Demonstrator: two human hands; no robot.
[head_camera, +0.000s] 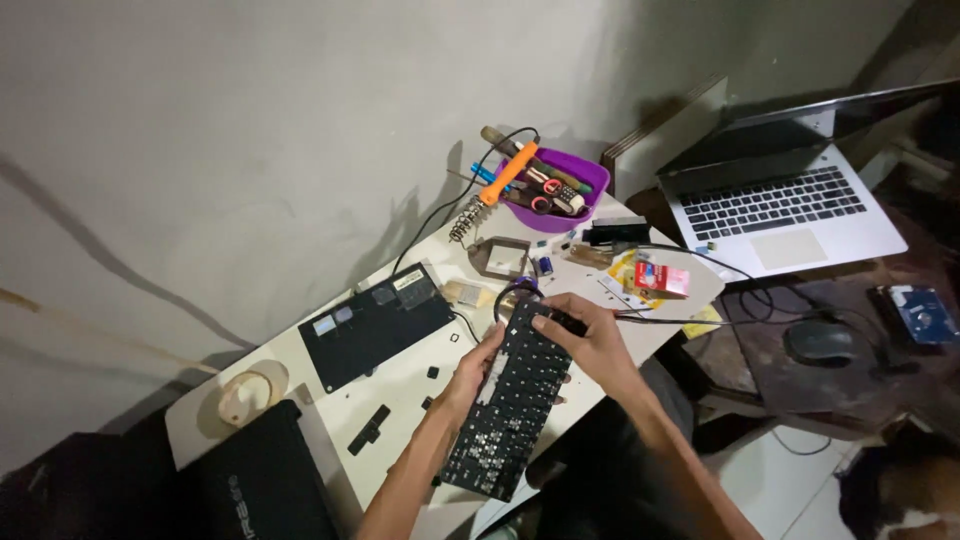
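Left hand (475, 368), right hand (590, 340) — gripping black keyboard (505, 415)

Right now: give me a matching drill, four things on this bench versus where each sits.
Things:
1. keyboard
2. purple bowl
3. laptop
4. mouse

Places:
A. on the dark side table, near a blue drive
B. open, far right by the wall
C. held in both hands
D. back of the white table, full of tools

Pairs: 1-C, 2-D, 3-B, 4-A

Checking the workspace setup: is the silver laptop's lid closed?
No. The silver laptop stands open, its keyboard and trackpad plainly showing.
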